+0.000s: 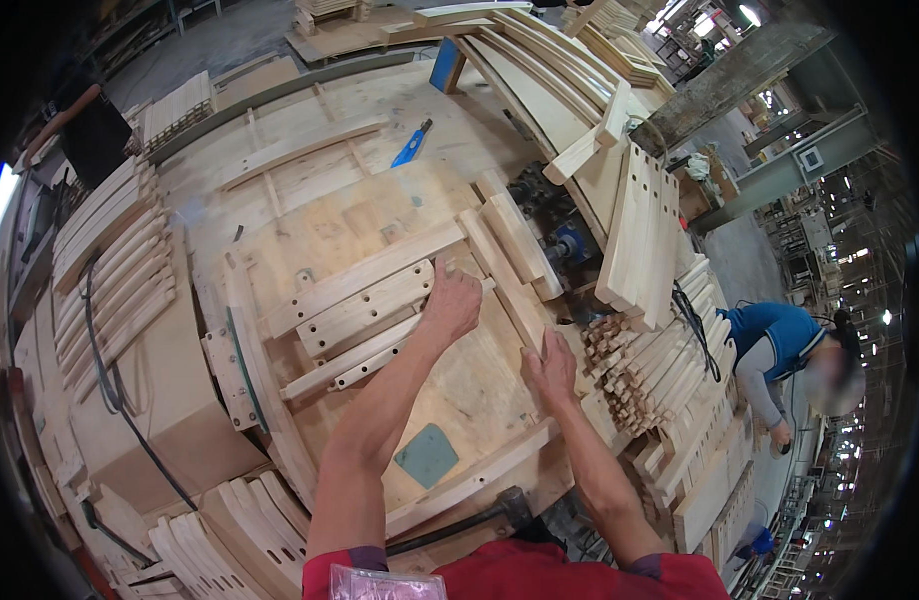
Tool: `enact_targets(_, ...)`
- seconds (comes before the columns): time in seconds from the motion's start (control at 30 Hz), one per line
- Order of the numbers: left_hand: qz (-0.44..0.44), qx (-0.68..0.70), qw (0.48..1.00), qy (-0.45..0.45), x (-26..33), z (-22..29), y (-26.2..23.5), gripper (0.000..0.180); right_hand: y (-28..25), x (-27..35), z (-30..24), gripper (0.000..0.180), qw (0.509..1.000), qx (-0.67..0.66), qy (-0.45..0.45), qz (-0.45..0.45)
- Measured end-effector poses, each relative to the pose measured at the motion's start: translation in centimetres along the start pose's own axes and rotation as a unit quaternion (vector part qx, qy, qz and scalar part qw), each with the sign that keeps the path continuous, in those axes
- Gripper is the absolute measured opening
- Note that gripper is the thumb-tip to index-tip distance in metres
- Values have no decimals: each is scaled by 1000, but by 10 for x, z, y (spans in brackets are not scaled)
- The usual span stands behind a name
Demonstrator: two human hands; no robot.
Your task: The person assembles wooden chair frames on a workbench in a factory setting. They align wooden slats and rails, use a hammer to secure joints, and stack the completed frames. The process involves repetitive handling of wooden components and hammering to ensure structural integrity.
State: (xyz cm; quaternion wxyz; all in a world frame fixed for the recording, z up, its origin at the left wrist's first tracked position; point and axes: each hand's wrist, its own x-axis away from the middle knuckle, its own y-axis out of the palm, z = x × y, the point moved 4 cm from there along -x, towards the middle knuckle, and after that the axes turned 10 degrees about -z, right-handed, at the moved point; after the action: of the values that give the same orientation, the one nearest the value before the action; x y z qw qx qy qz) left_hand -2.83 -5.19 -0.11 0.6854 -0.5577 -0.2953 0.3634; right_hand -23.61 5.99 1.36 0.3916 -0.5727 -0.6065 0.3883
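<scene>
My left hand (454, 303) is closed at the right end of a drilled wooden slat (370, 305), its index finger stretched along the end. Beside this slat lie a long wooden bar (365, 268) on the far side and narrower drilled strips (355, 362) on the near side. My right hand (554, 368) grips the near end of a slanting wooden rail (500, 275), thumb on one side and fingers on the other. Its fingertips are partly hidden. These pieces lie on a plywood board (470, 390), with another wooden rail (480, 478) along its near edge.
A blue-handled tool (412, 145) lies farther back. A dark green pad (427, 456) is on the board, and a hammer (510, 508) lies nearest me. Stacked wooden parts (115, 270) stand left, more sticks (645, 370) right. A person in blue (770, 335) bends at far right.
</scene>
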Motion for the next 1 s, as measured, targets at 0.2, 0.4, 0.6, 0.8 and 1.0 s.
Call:
enact_targets(0.2, 18, 18, 999, -26, -2, 3, -3, 20, -1, 0, 9, 60, 999, -28, 0, -32)
enact_targets(0.4, 42, 33, 999, -10, 1, -1, -3, 17, 1, 3, 13, 62, 999, -26, -17, -24)
enact_targets(0.6, 45, 34, 998, -11, 2, -2, -1, 25, 2, 2, 12, 62, 999, -19, -26, -13)
enact_targets(0.8, 40, 50, 998, -22, 1, -2, -1, 25, 3, 4, 11, 57, 999, -32, -31, 7)
enact_targets(1.0, 48, 41, 998, -7, 0, -1, -1, 25, 5, 10, 6, 61, 999, -32, -15, -23)
